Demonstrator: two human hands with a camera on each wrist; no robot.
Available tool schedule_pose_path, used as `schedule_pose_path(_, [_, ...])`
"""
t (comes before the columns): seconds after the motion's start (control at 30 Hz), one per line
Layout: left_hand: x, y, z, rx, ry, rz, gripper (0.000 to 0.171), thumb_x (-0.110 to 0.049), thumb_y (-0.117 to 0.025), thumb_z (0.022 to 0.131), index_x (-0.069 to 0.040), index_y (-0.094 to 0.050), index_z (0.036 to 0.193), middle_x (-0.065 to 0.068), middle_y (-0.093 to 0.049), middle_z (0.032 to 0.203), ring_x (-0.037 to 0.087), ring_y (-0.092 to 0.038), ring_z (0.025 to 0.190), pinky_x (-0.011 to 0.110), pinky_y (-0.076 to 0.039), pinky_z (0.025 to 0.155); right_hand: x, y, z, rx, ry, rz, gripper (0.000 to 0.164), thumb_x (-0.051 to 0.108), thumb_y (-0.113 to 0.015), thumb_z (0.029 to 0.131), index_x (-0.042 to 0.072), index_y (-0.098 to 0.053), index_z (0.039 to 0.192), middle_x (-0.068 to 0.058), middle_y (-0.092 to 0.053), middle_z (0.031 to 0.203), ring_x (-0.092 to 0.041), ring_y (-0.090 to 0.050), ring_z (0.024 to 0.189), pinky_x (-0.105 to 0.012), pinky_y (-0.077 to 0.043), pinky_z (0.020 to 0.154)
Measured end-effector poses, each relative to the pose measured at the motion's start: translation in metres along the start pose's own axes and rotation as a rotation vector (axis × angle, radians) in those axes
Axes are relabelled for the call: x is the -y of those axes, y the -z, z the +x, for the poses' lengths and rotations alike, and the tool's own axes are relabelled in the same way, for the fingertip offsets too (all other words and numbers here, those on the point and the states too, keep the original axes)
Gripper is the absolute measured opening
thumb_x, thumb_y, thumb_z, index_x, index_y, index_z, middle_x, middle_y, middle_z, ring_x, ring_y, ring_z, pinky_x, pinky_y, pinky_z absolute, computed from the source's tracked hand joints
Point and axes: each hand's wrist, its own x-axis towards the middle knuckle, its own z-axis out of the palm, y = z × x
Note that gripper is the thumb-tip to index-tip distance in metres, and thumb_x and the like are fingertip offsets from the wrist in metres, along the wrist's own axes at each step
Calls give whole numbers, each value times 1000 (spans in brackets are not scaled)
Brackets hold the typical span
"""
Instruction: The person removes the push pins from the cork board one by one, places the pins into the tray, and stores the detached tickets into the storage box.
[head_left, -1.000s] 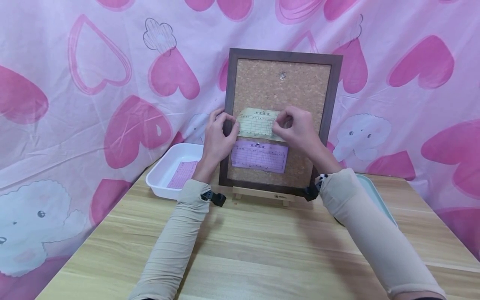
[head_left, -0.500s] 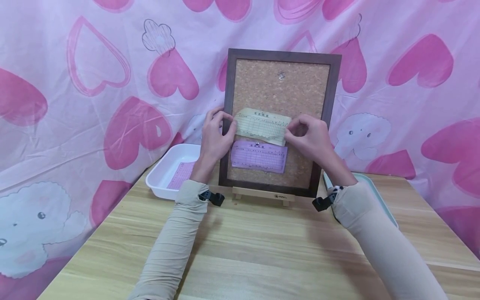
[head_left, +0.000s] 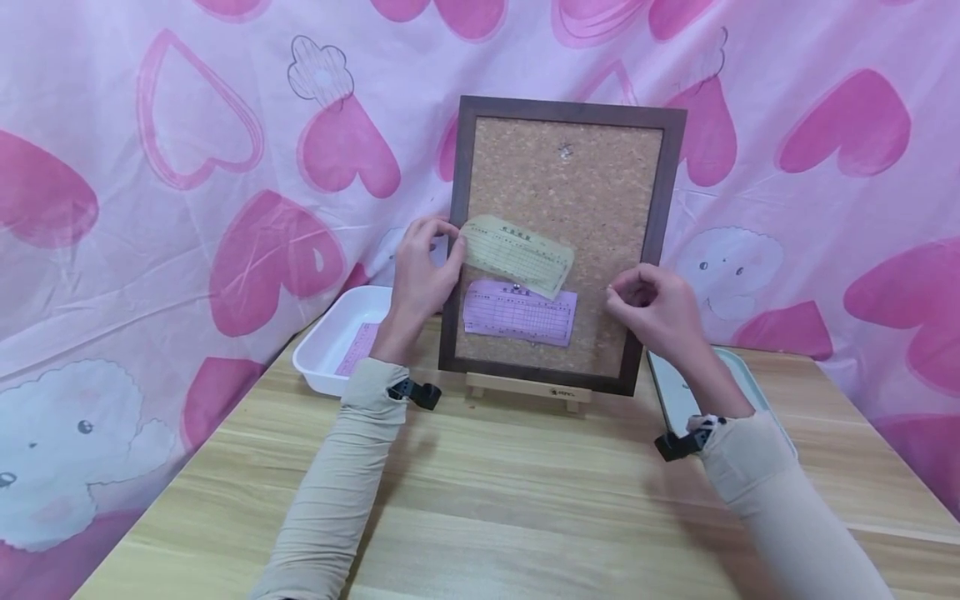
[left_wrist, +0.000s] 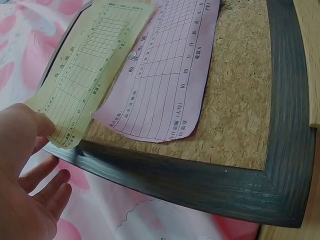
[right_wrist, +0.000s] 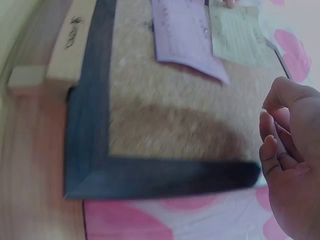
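Note:
A framed corkboard (head_left: 570, 192) leans on a small wooden easel (head_left: 525, 387). My left hand (head_left: 422, 267) pinches the left end of a pale yellow-green receipt slip (head_left: 517, 254) between thumb and finger, over the board's left edge. The slip tilts down to the right, its lower right corner overlapping a purple receipt (head_left: 517, 318). A small pushpin (head_left: 517, 287) sits at the purple receipt's top edge. My right hand (head_left: 660, 312) is off the slip, near the board's right frame, fingers loosely curled. In the right wrist view no object shows in its fingers (right_wrist: 270, 145).
A white plastic basin (head_left: 315, 337) with a pink-purple slip (head_left: 357, 350) inside stands left of the board. To the right lies a pale green tray (head_left: 756, 387), partly behind my right forearm. Small silvery metal bits (head_left: 565, 151) show high on the cork. A heart-patterned cloth (head_left: 315, 250) hangs behind.
My right hand has let go of the slip's right end and moved right and down, past the cork. The slip's right end has drooped. My left hand has shifted slightly left, still pinching it.

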Motion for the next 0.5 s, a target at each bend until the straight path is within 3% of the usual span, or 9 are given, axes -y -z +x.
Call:
schedule_pose_path(0.2, [-1,6,-1,1,-10,13,15,-17,-72,101,-4,-75,108,13,-74,124,29,-68,120,44,-55,106,-21,12,-14,-30,-20,-22,5,12,-79,94,8,-77,95,-4,-72,86,-6,-59,74,-11,-47,66])
schedule_pose_path(0.4, [4,16,-3,21,-18,33,15,-16,-71,102,-4,-75,108,14,-77,112,32,-71,114,49,-56,105,-36,25,-25,-42,-57,-6,3,11,-80,93,9,-78,95,15,-70,83,1,-62,73,-8,-50,68])
schedule_pose_path(0.5, [7,22,-4,29,-2,37,16,-17,-70,102,-3,-75,110,14,-78,111,31,-72,114,48,-57,105,-44,31,-30,-45,-70,9,4,10,-81,93,8,-78,94,19,-70,80,1,-63,70,-9,-51,66])
